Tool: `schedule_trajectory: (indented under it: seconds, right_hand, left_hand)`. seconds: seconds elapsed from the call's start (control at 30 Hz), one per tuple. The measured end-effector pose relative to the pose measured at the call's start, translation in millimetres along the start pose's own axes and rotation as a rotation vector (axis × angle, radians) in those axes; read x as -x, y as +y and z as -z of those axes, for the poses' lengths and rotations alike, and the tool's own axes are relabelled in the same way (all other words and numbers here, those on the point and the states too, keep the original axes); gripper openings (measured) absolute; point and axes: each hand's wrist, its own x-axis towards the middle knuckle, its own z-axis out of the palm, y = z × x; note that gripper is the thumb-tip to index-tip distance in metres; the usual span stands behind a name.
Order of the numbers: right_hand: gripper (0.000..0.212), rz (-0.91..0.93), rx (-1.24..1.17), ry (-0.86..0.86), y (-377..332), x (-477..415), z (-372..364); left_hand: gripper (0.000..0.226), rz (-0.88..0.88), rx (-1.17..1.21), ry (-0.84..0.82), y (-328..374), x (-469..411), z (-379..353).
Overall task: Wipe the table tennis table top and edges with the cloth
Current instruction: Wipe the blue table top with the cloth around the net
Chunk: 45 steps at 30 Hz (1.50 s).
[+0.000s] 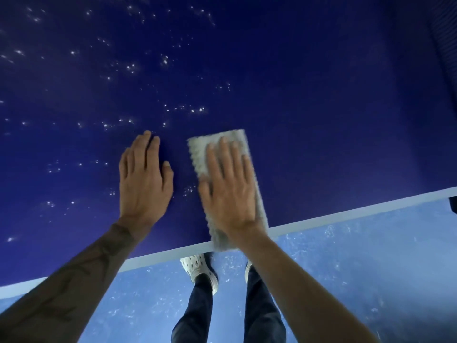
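Note:
The dark blue table tennis table top [309, 100] fills most of the view, and its white near edge line [346, 215] runs diagonally from lower left to right. A folded grey cloth [200, 154] lies on the top, its near end reaching over the white edge. My right hand [228, 191] presses flat on the cloth with straight fingers. My left hand [143, 179] rests flat on the bare table just left of the cloth, apart from it. Many small white specks [195, 110] dot the table's left and far part.
Below the table edge is a light blue speckled floor [358, 268]. My legs in dark trousers and a white perforated shoe [197, 267] stand right under the edge. A dark object [453, 205] shows at the far right by the edge.

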Motion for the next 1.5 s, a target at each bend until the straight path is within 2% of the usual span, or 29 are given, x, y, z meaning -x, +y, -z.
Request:
schedule_trajectory:
  seconds: [0.1,0.27,0.37,0.5,0.6,0.73,0.83,0.9,1.03,1.1,1.2,1.3,1.37,1.5]
  right_hand:
    - [0.067,0.098,0.016,-0.035,-2.0,24.8,-5.0]
    - [0.065,-0.138,0.093,-0.015,48.4,1.9,11.9]
    - [0.067,-0.261,0.027,0.039,14.8,-34.5,8.6]
    - [0.064,-0.025,-0.002,0.019,-46.6,-23.4,-6.9]
    - [0.064,0.016,0.015,-0.011,-26.7,2.7,-4.4]
    - [0.066,-0.2,0.04,0.009,19.1,-32.5,12.0]
    - [0.069,-0.318,-0.005,0.051,7.0,-82.5,15.8]
    - [0.069,-0.236,-0.002,0.044,-20.5,-94.2,10.4]
    - [0.065,0.099,0.037,-0.004,-34.0,-58.7,-2.3]
    - [0.064,0.073,0.036,-0.015,-5.3,-52.8,4.1]
    - [0.065,-0.096,0.055,-0.007,32.0,-87.2,18.7]
    - [0.067,-0.219,0.022,0.026,21.6,-141.6,25.3]
    - [0.067,-0.17,0.0,0.022,-4.6,-157.3,20.7]
    - [0.066,0.166,0.04,-0.041,-35.1,-117.9,9.5]
  left_hand:
    - [0.055,-0.047,-0.02,-0.022,-17.9,-2.6,-0.8]
    - [0.053,-0.044,0.001,0.001,-20.8,-2.7,-2.7]
    - [0.052,-0.048,-0.003,0.008,-23.0,-2.1,-5.1]
    - [0.052,-0.057,0.006,0.018,-25.2,-2.2,-4.3]
    - [0.052,-0.045,0.013,0.006,-25.0,-3.3,-3.5]
    - [0.052,-0.042,0.004,-0.014,-25.2,-3.2,-3.0]
    - [0.053,-0.046,-0.003,-0.031,-24.8,-2.4,-1.3]
    - [0.053,-0.049,-0.014,-0.034,-25.7,-2.5,-1.0]
    - [0.053,-0.044,-0.02,-0.032,-26.1,-3.0,-1.7]
    - [0.053,-0.044,-0.024,-0.039,-26.2,-3.2,-2.6]
    - [0.054,-0.043,-0.042,-0.047,-26.1,-3.2,-3.0]
    - [0.053,-0.025,-0.033,-0.044,-23.9,-5.0,-2.7]
    - [0.052,0.003,-0.021,-0.033,-20.4,-8.0,-2.2]
    - [0.05,0.072,0.014,0.001,-14.1,-22.5,2.7]
